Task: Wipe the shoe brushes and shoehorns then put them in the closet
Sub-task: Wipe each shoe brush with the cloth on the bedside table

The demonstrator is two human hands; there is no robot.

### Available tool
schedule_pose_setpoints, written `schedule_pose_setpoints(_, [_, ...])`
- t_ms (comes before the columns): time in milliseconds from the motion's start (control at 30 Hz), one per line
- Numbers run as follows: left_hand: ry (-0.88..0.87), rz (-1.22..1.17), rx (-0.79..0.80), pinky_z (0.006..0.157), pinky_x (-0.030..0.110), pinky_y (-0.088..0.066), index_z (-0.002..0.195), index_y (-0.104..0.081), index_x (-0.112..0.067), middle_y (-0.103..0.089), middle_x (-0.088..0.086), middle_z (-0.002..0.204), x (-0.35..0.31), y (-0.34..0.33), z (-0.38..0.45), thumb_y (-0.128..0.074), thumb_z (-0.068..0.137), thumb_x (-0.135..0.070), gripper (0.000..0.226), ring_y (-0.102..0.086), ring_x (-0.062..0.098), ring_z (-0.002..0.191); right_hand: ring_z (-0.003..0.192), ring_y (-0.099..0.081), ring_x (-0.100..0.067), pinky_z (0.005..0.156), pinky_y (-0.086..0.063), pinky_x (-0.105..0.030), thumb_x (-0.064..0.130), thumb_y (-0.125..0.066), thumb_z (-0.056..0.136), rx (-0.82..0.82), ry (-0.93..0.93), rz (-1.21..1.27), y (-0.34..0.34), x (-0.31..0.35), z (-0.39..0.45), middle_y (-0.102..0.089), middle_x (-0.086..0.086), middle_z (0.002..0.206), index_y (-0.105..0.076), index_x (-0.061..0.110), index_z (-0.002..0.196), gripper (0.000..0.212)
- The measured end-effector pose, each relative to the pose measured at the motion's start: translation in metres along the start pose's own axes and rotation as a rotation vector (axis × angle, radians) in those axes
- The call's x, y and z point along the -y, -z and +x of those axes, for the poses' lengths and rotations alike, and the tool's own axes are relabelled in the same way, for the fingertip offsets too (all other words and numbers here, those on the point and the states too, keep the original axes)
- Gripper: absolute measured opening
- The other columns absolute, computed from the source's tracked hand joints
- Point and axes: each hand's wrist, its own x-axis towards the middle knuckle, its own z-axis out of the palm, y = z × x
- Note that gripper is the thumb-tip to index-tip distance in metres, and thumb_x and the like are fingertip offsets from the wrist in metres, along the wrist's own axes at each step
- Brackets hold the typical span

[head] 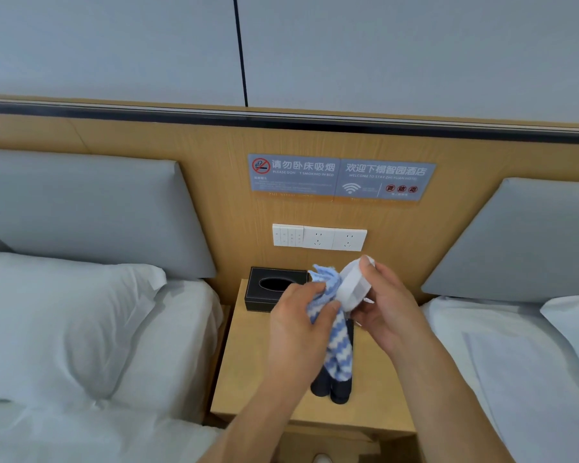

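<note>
My right hand (386, 305) grips a white oval shoe brush (353, 284), tilted, above the wooden nightstand (375, 385). My left hand (298, 325) holds a blue-and-white zigzag cloth (336, 332) pressed against the brush's left side; the cloth's tail hangs down between my hands. Beneath the cloth, two dark cylindrical objects (331, 389) lie on the nightstand, partly hidden. I cannot tell what they are.
A black tissue box (274, 289) stands at the back left of the nightstand. White-sheeted beds flank it, left (81, 329) and right (515, 362). A wooden headboard panel carries switches, sockets (320, 237) and grey signs (341, 177).
</note>
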Motion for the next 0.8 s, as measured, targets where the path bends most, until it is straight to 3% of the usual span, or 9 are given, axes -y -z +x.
schedule_pose_setpoints(100, [0.037, -0.06, -0.085, 0.076, 0.004, -0.041, 0.114, -0.063, -0.025, -0.058, -0.014, 0.099, -0.007, -0.004, 0.005, -0.072, 0.086, -0.027, 0.029, -0.055, -0.007, 0.095, 0.105, -0.067, -0.029, 0.066, -0.06, -0.037, 0.037, -0.067, 0.091, -0.035, 0.015, 0.111, -0.014, 0.002, 0.001, -0.064, -0.016, 0.123, -0.054, 0.016, 0.133, 0.048])
schedule_pose_setpoints(267, [0.005, -0.055, -0.178, 0.077, 0.0, -0.04, 0.115, -0.064, -0.02, -0.057, -0.014, 0.102, -0.01, 0.009, 0.028, -0.076, 0.083, -0.024, 0.034, -0.056, -0.008, 0.095, 0.088, -0.072, -0.027, 0.067, -0.061, -0.039, 0.032, -0.076, 0.086, 0.031, -0.015, 0.145, -0.025, 0.004, -0.002, -0.071, -0.016, 0.114, -0.056, 0.017, 0.126, 0.048])
schedule_pose_setpoints(367, [-0.097, 0.039, -0.127, 0.079, 0.0, -0.039, 0.117, -0.065, -0.01, -0.057, -0.007, 0.104, -0.012, 0.021, 0.044, -0.073, 0.086, -0.019, 0.033, -0.057, 0.001, 0.088, 0.093, -0.073, -0.031, 0.081, -0.061, -0.044, 0.027, -0.08, 0.08, 0.056, -0.061, 0.141, -0.023, 0.01, -0.002, -0.07, -0.017, 0.118, -0.059, 0.018, 0.124, 0.049])
schedule_pose_setpoints(567, [-0.318, 0.209, -0.007, 0.072, 0.005, -0.037, 0.1, -0.063, -0.001, -0.055, 0.0, 0.099, -0.022, 0.034, 0.066, -0.066, 0.09, -0.012, 0.015, -0.052, 0.01, 0.084, 0.109, -0.067, -0.038, 0.082, -0.061, -0.046, 0.021, -0.082, 0.068, 0.089, -0.089, 0.223, -0.021, 0.016, -0.003, -0.064, -0.021, 0.124, -0.061, 0.01, 0.129, 0.066])
schedule_pose_setpoints(667, [-0.34, 0.24, -0.011, 0.071, 0.005, -0.037, 0.099, -0.065, -0.002, -0.057, 0.001, 0.099, -0.022, 0.035, 0.068, -0.067, 0.089, -0.012, 0.015, -0.053, 0.01, 0.083, 0.113, -0.065, -0.037, 0.091, -0.058, -0.048, 0.02, -0.082, 0.064, 0.129, -0.117, 0.187, -0.019, 0.017, -0.005, -0.065, -0.02, 0.124, -0.063, 0.01, 0.125, 0.065])
schedule_pose_setpoints(800, [-0.309, 0.238, -0.047, 0.071, 0.004, -0.036, 0.097, -0.069, -0.001, -0.061, 0.003, 0.095, -0.021, 0.038, 0.075, -0.074, 0.083, -0.009, 0.017, -0.054, 0.009, 0.079, 0.104, -0.065, -0.026, 0.1, -0.05, -0.042, 0.025, -0.08, 0.066, 0.212, -0.165, 0.045, -0.017, 0.009, -0.01, -0.068, -0.012, 0.114, -0.067, 0.014, 0.118, 0.055])
